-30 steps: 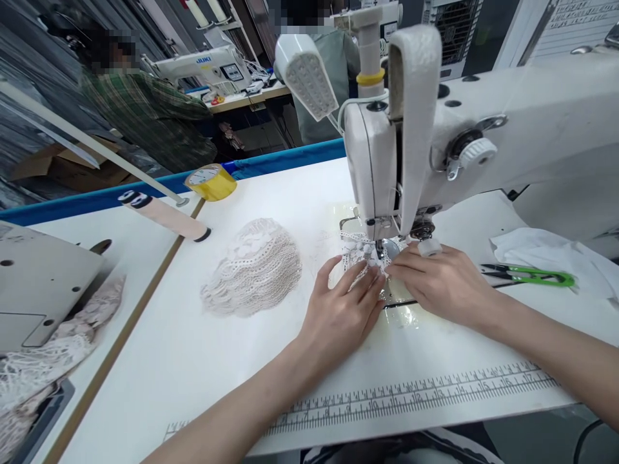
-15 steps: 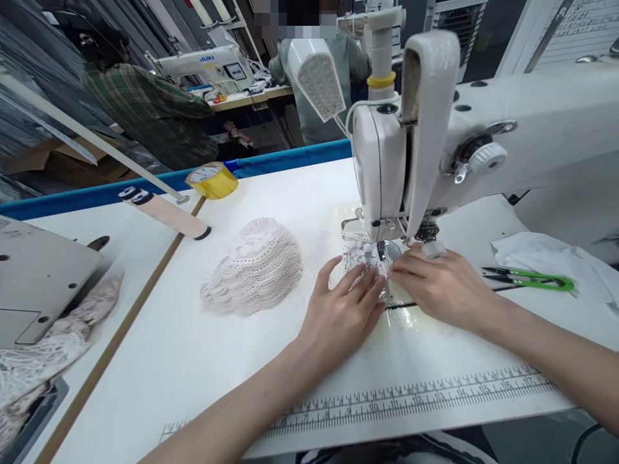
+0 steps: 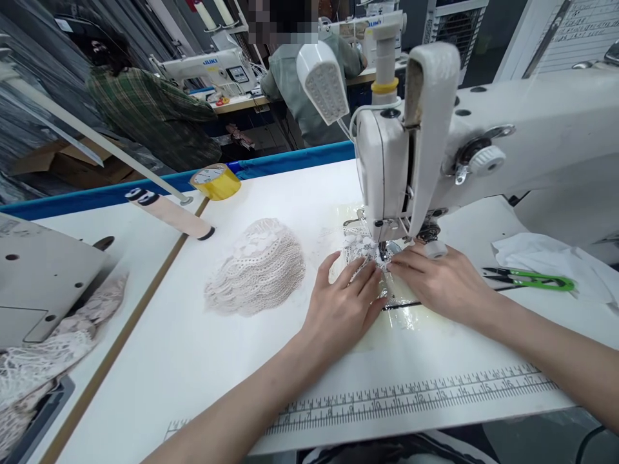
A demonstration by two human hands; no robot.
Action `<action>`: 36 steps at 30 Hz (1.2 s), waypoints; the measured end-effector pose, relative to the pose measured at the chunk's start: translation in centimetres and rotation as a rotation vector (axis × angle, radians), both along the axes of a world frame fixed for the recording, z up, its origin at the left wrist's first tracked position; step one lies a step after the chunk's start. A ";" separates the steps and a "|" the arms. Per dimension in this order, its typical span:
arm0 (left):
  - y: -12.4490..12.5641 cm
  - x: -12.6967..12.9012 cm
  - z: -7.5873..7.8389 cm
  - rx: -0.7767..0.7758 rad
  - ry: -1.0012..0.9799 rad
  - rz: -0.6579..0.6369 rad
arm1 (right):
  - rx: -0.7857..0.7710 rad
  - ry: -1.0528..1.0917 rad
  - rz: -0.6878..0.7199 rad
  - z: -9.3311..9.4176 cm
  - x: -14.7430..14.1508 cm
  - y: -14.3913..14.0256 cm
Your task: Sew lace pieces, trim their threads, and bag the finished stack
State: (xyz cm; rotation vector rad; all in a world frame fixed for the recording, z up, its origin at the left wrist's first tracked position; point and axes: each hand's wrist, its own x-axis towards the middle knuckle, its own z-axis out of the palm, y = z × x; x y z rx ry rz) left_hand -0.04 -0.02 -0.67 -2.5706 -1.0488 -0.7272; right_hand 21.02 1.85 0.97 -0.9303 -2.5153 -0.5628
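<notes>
Under the needle of the white sewing machine (image 3: 435,148), I have a small piece of white lace (image 3: 362,248) lying flat on the machine bed. My left hand (image 3: 341,309) rests palm down on the near left part of the lace, its fingers (image 3: 360,276) slightly spread and pressed flat onto the fabric. My right hand (image 3: 438,283) lies just to the right of it, fingers held close together and stretched toward the presser foot, the tips pressing the lace edge down right beside the needle. The two hands nearly touch at the fingertips. I cannot tell whether the needle is down in the fabric, as the foot area is partly hidden by the machine head.

Left of my left hand, well apart from it, a heap of cream lace (image 3: 256,267) sits on the white table (image 3: 193,361). A printed ruler strip (image 3: 416,396) runs along the table's near edge. Right of my right hand lie green thread snips (image 3: 532,279) beside a white cloth (image 3: 546,254). Farther back on the left stand a yellow tape roll (image 3: 215,182) and a pale tube (image 3: 169,214). Behind the table two other people sit at their own machines.
</notes>
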 end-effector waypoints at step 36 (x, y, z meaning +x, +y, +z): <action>-1.1 -3.5 6.7 -1.084 -0.388 -0.166 | -0.953 0.339 0.192 2.4 -0.4 -1.9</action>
